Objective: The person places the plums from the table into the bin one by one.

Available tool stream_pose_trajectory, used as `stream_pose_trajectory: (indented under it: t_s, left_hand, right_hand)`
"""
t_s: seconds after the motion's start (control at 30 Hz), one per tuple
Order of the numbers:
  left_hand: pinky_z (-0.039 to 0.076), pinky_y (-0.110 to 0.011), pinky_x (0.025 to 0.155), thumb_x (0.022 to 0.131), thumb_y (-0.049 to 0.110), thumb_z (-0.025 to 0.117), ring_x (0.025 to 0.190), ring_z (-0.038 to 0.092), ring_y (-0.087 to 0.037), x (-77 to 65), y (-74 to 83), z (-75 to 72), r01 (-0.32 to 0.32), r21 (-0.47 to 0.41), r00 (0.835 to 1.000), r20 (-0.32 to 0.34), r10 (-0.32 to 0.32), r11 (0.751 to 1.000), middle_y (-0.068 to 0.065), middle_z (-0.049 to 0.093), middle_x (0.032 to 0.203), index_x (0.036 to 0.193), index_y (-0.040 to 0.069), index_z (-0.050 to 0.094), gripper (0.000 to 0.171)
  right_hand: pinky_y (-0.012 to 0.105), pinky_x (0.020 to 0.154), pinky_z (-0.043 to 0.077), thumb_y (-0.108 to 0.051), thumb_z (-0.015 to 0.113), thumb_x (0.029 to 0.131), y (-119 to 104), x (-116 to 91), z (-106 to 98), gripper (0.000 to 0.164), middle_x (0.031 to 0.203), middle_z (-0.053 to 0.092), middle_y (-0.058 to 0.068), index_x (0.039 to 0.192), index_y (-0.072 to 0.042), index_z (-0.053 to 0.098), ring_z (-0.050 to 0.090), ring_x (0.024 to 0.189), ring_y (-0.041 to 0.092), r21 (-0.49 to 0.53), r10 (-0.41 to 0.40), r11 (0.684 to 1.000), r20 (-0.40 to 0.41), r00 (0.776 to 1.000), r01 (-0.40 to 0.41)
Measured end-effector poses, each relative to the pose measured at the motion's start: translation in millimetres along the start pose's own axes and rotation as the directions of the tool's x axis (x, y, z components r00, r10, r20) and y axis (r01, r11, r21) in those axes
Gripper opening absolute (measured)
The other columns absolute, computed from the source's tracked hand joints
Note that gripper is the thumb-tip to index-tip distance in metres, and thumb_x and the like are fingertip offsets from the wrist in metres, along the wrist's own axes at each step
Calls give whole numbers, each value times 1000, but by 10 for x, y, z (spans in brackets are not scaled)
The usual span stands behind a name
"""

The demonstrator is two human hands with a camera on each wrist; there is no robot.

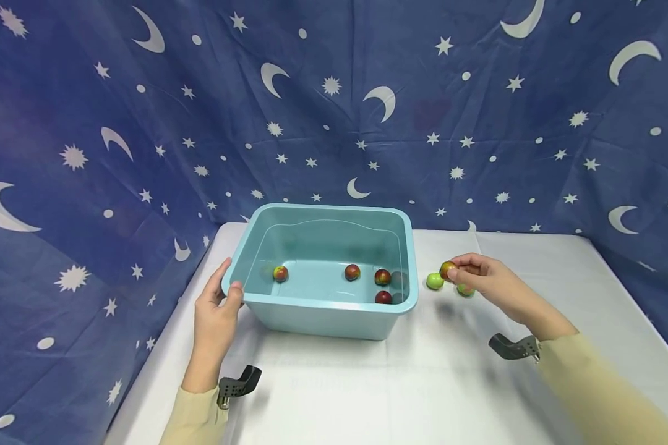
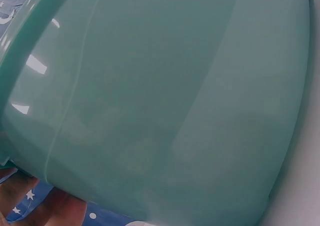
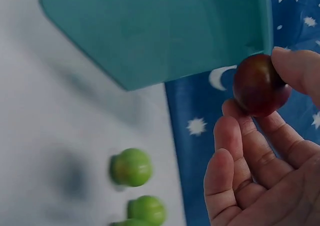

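A light blue plastic basin (image 1: pixel 328 318) stands on the white table. My left hand (image 1: pixel 216 312) grips its rim at the near left corner, thumb inside and fingers outside; in the left wrist view the basin's wall (image 2: pixel 165 100) fills most of the picture. To the right of the basin, my right hand (image 1: pixel 487 281) pinches a small red-and-yellow apple (image 1: pixel 448 270) between thumb and fingertips, raised above the table. The same apple (image 3: pixel 260 85) looks dark red in the right wrist view. Several small reddish apples, among them one at the left (image 1: pixel 280 274), lie on the basin floor.
Green apples lie on the table under and beside my right hand, one at the left (image 1: pixel 435 281) and one partly hidden (image 1: pixel 466 290). Behind the table (image 1: pixel 334 395) hangs a blue cloth (image 1: pixel 334 142) with white moons and stars.
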State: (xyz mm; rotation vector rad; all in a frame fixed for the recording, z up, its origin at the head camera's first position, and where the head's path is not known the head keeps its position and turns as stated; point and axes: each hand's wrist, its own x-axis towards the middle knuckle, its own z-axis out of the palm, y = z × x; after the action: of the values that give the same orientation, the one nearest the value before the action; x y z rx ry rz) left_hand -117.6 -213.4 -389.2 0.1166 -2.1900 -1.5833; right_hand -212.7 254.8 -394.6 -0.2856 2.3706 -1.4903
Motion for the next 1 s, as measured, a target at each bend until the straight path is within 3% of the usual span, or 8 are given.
stream_pose_trajectory:
  t_s: [0.2,0.47,0.87,1.0]
  left_hand:
    - [51,-15,76,96,14,53,104,55,-23,3,7,-15,6,-2,1000,4,-6,1000,-9,51,140,145,10,45,49]
    - [53,-18,77,95,10,52,105,55,-23,11,12,-6,13,-27,1000,4,-13,1000,-12,50,139,144,8,46,50]
    - [51,-14,77,95,12,53,109,55,-26,19,5,12,14,-17,1000,11,-14,1000,-10,48,142,145,9,46,50]
    - [50,-13,75,95,14,54,109,55,-27,9,4,0,15,0,1000,0,-15,1000,-11,48,142,144,9,46,50]
  right_hand:
    - [34,72,50,-47,61,93,-334,77,-68,53,120,60,14,129,-8,51,54,96,27,-48,-9,999,-37,999,7]
    - [32,83,51,-47,64,90,-718,237,-44,53,114,61,12,126,-9,54,56,103,23,-25,-83,996,-99,992,81]
    - [37,86,49,-52,64,88,-1057,459,23,55,118,64,7,125,-13,55,60,107,20,-49,-112,993,-59,992,109]
    - [39,87,47,-53,64,88,-1136,558,114,57,120,63,12,125,-12,54,58,108,24,-40,-117,993,-41,992,115]
